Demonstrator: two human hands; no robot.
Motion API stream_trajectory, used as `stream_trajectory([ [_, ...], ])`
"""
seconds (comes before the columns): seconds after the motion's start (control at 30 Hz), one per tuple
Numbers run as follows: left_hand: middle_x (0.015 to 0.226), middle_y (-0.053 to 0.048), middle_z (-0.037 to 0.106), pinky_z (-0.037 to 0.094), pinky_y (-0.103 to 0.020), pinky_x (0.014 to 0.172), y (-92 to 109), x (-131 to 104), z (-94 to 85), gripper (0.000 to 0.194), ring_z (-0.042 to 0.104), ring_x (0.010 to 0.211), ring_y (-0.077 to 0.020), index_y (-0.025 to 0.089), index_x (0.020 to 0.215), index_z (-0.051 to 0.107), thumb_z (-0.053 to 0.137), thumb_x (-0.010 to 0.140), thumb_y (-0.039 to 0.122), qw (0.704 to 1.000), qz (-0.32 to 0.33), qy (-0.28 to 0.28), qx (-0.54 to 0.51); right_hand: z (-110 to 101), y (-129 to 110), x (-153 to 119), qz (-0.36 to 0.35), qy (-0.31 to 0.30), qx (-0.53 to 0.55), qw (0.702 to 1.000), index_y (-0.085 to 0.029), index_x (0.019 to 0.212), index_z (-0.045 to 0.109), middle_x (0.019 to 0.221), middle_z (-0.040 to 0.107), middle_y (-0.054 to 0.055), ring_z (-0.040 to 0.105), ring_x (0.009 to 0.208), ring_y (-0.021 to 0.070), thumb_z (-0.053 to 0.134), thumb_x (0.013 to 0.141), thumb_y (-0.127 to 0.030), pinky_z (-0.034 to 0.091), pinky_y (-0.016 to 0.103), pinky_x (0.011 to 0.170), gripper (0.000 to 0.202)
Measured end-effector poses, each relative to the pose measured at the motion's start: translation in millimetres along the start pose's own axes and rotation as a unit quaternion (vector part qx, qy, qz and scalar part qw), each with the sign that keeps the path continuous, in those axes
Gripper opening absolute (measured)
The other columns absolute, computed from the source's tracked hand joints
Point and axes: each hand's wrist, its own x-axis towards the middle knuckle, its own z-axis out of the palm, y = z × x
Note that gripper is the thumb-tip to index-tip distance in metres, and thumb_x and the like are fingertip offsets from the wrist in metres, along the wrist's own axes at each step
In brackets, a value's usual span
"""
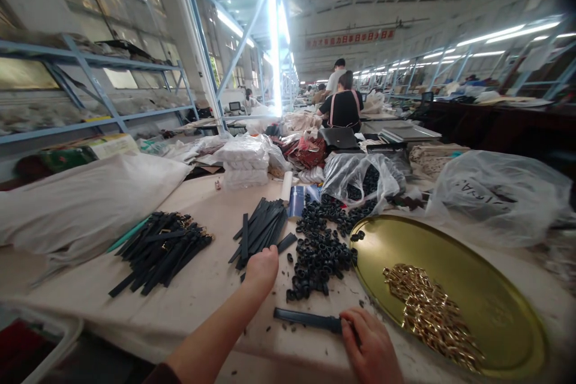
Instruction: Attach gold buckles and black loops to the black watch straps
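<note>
The gold tray (pixel 472 264) is taken as reference. Gold metal pieces (pixel 432 309) are contained within its rim, presumably so that scattering is prevented. Black loops (pixel 315 249) are heaped beside its left edge, and plain strips (pixel 261 227) are piled farther left; this sorting is judged to serve easy reach. Strips with gold fittings (pixel 157 255) are grouped farthest left of the tray, apparently for separation. One dark strip (pixel 306 318) is gripped by the right hand (pixel 366 342) at its tray-side end, just left of the tray; its free end is pointed away from it. The plain strips are found directly beyond the left hand (pixel 263 270), whose fingers are curled at their near edge; whether one is pinched cannot be told.
</note>
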Motion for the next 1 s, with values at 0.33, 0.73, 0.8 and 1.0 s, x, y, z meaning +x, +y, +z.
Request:
stream_trajectory([
  [0.33,0.077,-0.008,0.064,0.046,-0.028,0.065,-36.8,-20.0,-20.6,0.013,0.061,0.069,-0.0172,0.013,0.087,0.055,0.046,0.078,0.018,0.978,-0.031,-0.011,-0.204,-7.4,-1.4,-1.0,0.046,0.038,0.066,0.996,-0.023,0.086,0.059,0.087,0.064,0.007,0.059,0.084,0.0243,0.049,0.080,-0.031,0.046,0.039,0.076,0.014],
  [0.73,0.061,0.006,0.048,0.029,-0.017,0.044,12.3,-134.4,-14.6,0.033,0.040,0.046,-0.0042,0.017,0.089,0.050,0.062,0.067,0.039,0.728,0.007,-0.264,-0.633,-37.5,-64.1,34.8,0.392,-0.114,0.578,0.707,-0.016,0.080,0.055,0.047,0.041,-0.008,0.033,0.038,0.0053,0.047,0.073,-0.060,0.023,0.018,0.038,0.045],
  [0.8,0.060,0.006,0.048,0.029,-0.017,0.046,18.9,-132.4,-4.4,0.036,0.042,0.050,-0.0053,0.015,0.092,0.050,0.064,0.065,0.034,0.725,0.022,-0.317,-0.611,-35.3,-65.1,31.0,0.394,-0.127,0.550,0.725,-0.017,0.071,0.053,0.042,0.035,-0.010,0.028,0.036,0.0045,0.053,0.070,-0.058,0.018,0.018,0.037,0.041],
  [1.0,0.058,0.004,0.047,0.032,-0.019,0.047,48.2,-91.9,-4.2,0.024,0.042,0.050,-0.0068,0.013,0.073,0.054,0.052,0.070,0.037,0.738,-0.008,-0.269,-0.618,-31.8,-75.6,23.0,0.280,-0.317,0.490,0.762,-0.017,0.071,0.053,0.047,0.037,-0.008,0.030,0.038,0.0055,0.043,0.073,-0.061,0.023,0.019,0.037,0.045],
])
